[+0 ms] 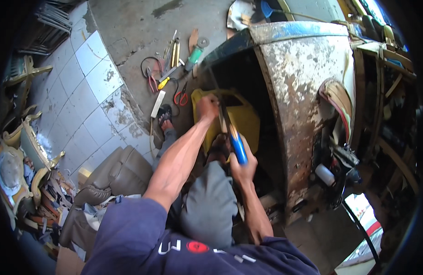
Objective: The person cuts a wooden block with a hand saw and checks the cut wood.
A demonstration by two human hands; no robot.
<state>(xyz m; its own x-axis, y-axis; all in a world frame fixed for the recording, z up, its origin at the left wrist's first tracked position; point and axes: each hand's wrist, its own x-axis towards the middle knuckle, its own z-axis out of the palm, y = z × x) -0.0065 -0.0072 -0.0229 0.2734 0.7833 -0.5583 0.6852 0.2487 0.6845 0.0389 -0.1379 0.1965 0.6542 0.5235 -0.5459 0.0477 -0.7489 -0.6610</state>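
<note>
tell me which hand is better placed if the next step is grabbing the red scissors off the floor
Probably the left: the left hand is nearer the red-handled scissors, which lie to its left, while the right hand is wrapped around the blue-handled tool. Blur hides what, if anything, the left grips.

On the grey concrete floor [129, 27] there lie several tools: a green angle grinder [193, 57], pliers [153, 84] with red handles, a yellow-handled tool [163, 83] and, near it, red-handled scissors [181, 97]. To the left, white tiles [96, 75] cover the ground, some of them stained. A brown padded seat [126, 168] stands at the lower left. At the right, a large panel [307, 68] shows peeling white paint and brown patches.
</note>
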